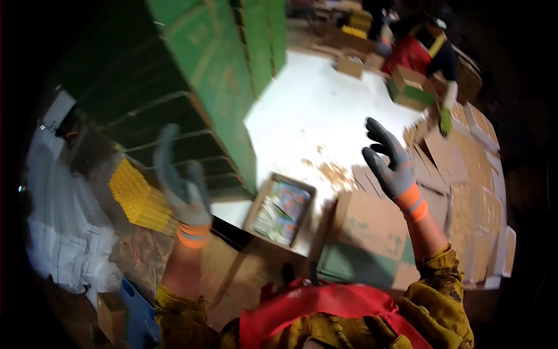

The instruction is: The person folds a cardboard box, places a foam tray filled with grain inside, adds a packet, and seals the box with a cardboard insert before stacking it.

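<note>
Both my hands are raised in grey gloves with orange cuffs. My left hand (183, 189), smeared by motion, has its fingers apart and holds nothing; it is beside the tall green slatted panels (209, 75). On the right, my right hand (393, 164) is also empty, its fingers spread and slightly curved, above a brown and green cardboard box (372, 227). Between them, at the near edge of the white table (308, 104), sits an open shallow cardboard box (260, 203). Flat, colourful printed pieces lie inside, too blurred to identify.
Yellow ridged trays (136, 195) stand low at left, near clear plastic-wrapped bundles (70, 232). Brown scraps (334, 173) litter the table. Flattened cardboard (444, 154) covers its right side. A person in a red apron (410, 55) works at the far right, by a box (411, 87).
</note>
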Available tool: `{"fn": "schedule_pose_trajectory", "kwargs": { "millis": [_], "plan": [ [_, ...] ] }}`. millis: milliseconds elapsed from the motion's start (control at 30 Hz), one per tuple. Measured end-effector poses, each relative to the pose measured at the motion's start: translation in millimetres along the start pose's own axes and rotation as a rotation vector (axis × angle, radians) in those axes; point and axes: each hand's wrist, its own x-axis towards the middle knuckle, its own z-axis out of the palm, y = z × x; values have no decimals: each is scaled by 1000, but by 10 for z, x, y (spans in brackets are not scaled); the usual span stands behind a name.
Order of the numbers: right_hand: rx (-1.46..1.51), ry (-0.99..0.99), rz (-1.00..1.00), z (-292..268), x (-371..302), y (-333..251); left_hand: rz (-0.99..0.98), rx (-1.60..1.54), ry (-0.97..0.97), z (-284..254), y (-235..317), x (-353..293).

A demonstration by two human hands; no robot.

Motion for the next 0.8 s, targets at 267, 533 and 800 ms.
{"fn": "schedule_pose_trajectory", "kwargs": {
  "millis": [267, 533, 800],
  "plan": [
    [-277, 722, 1073, -2122, -3068, 2081, -855, 146, -929, 2234, 1063, -2349],
    [-76, 569, 787, -2190, -3489, 2026, -959, -186, -643, 2366, 1186, -2641],
    [242, 290, 535, -2971, -3188, 1534, 252, 276, -792, 1831, 2520, -980]
  ]
}}
